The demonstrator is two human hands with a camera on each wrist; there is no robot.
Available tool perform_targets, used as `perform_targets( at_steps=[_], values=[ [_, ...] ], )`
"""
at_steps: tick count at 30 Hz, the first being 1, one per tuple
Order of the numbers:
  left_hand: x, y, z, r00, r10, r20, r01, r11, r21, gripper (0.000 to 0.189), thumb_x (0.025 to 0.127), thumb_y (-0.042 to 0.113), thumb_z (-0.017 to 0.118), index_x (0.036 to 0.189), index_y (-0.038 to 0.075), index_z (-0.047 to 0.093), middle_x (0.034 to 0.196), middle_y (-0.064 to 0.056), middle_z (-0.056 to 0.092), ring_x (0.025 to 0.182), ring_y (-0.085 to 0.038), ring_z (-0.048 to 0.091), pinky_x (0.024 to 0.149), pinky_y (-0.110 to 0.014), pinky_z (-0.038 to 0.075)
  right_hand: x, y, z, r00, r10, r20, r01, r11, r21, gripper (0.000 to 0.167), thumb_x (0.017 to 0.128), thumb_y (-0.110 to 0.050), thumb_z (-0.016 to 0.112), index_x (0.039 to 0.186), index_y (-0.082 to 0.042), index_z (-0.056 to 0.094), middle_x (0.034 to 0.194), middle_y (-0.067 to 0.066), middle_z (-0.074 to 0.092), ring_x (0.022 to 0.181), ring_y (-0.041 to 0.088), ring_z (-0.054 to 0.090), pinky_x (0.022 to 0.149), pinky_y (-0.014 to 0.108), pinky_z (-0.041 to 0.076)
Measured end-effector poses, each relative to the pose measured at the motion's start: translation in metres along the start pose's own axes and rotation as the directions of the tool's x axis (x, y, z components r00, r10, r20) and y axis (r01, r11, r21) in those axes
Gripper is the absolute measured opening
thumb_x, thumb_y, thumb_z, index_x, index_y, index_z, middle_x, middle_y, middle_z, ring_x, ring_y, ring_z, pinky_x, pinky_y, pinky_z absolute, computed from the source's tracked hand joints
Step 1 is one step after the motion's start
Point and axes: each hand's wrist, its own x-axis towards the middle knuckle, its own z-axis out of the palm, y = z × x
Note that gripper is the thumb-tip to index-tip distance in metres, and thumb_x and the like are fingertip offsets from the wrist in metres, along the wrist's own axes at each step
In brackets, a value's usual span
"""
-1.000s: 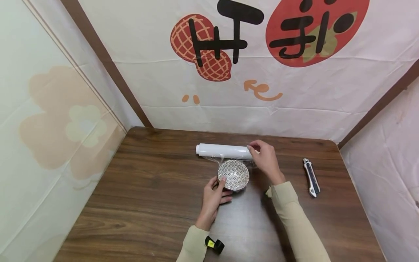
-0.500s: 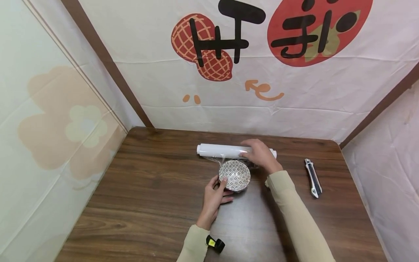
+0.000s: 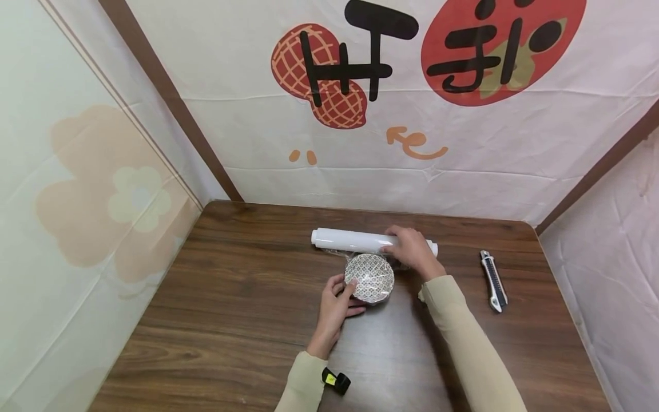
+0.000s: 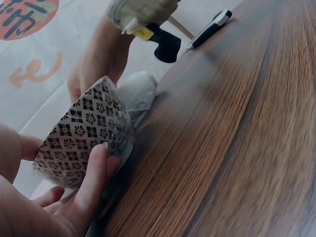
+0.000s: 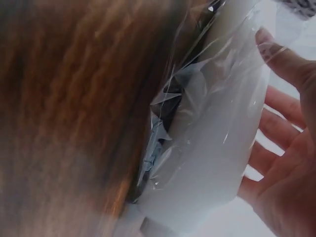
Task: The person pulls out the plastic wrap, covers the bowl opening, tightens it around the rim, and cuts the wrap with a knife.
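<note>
A small patterned bowl (image 3: 373,274) stands mid-table, clear plastic film stretched over it. My left hand (image 3: 332,309) holds its near-left side; in the left wrist view the thumb (image 4: 94,173) presses on the dark diamond pattern, with other fingers around the opposite side. Just behind the bowl lies a white roll of cling film (image 3: 350,239), its loose film (image 5: 197,84) creased in the right wrist view. My right hand (image 3: 412,250) grips the roll towards its right end, thumb on the near side and fingers over the far side.
A utility knife (image 3: 494,281) lies on the right part of the brown wooden table (image 3: 247,309). Fabric walls (image 3: 329,183) with printed figures rise behind the table and at both sides. A black strap device (image 3: 337,380) sits at the left cuff.
My right hand has slid left from the roll's right end and now grips around it. The roll has come slightly nearer the bowl. The left hand keeps its hold on the bowl.
</note>
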Motion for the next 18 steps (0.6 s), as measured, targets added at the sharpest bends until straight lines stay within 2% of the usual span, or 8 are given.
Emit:
perform_targets(
  at_steps=[4, 9, 18],
  values=[
    [0.001, 0.004, -0.004, 1.000, 0.024, 0.002, -0.024, 0.997, 0.068, 0.048, 0.106, 0.021, 0.062, 0.144, -0.004, 0.046, 0.130, -0.030, 0.064, 0.069, -0.017, 0.073, 0.066, -0.036, 0.065, -0.013, -0.005, -0.001, 0.999, 0.030, -0.018, -0.030, 1.000, -0.003, 0.046, 0.089, -0.038, 0.085, 0.122, -0.008, 0.073, 0.114, 0.015, 0.079, 0.101, 0.037, 0.074, 0.087, 0.055, 0.057],
    [0.003, 0.010, -0.012, 0.998, 0.053, 0.022, -0.055, 0.988, 0.145, 0.049, 0.106, 0.021, 0.062, 0.144, -0.006, 0.050, 0.129, -0.033, 0.066, 0.070, -0.016, 0.073, 0.068, -0.038, 0.066, -0.032, -0.009, -0.001, 0.993, 0.107, -0.060, -0.105, 0.994, 0.036, 0.045, 0.088, -0.040, 0.085, 0.118, -0.008, 0.074, 0.107, 0.014, 0.079, 0.093, 0.034, 0.073, 0.083, 0.054, 0.057],
    [0.013, 0.018, -0.034, 0.998, 0.031, 0.059, -0.045, 0.968, 0.247, 0.048, 0.104, 0.025, 0.067, 0.143, -0.001, 0.058, 0.122, -0.027, 0.072, 0.070, -0.013, 0.071, 0.068, -0.034, 0.065, -0.056, -0.020, 0.002, 0.963, 0.251, -0.095, -0.242, 0.965, 0.100, 0.045, 0.089, -0.040, 0.085, 0.114, -0.005, 0.073, 0.106, 0.016, 0.078, 0.091, 0.035, 0.072, 0.080, 0.054, 0.056]
  ],
)
